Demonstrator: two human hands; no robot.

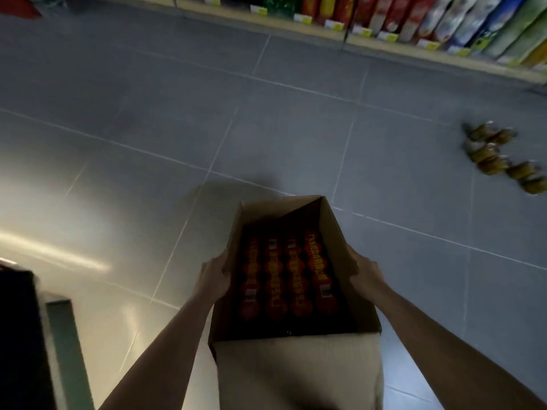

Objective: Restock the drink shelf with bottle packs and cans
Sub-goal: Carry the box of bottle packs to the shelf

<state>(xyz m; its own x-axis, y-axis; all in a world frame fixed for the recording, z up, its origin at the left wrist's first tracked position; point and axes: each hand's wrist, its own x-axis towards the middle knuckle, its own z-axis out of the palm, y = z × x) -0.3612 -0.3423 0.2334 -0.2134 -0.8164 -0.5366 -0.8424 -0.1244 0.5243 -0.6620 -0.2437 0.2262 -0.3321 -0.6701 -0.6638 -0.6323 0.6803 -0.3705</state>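
Observation:
I carry an open brown cardboard box point(296, 368) in front of me, above the grey tiled floor. Inside it lie several red and orange drinks point(288, 275) side by side in rows. My left hand point(214, 278) grips the box's left wall and my right hand point(362, 272) grips its right wall. The far flaps stand open. Along the top right runs the drink shelf point(420, 53), its low edge carrying yellow price tags.
Several brown bottles point(503, 156) lie on the floor at the right, near the shelf. Colourful cartons and bottles point(444, 19) fill the shelf. A dark object point(17, 335) and a grey-green post point(66, 350) stand at the lower left.

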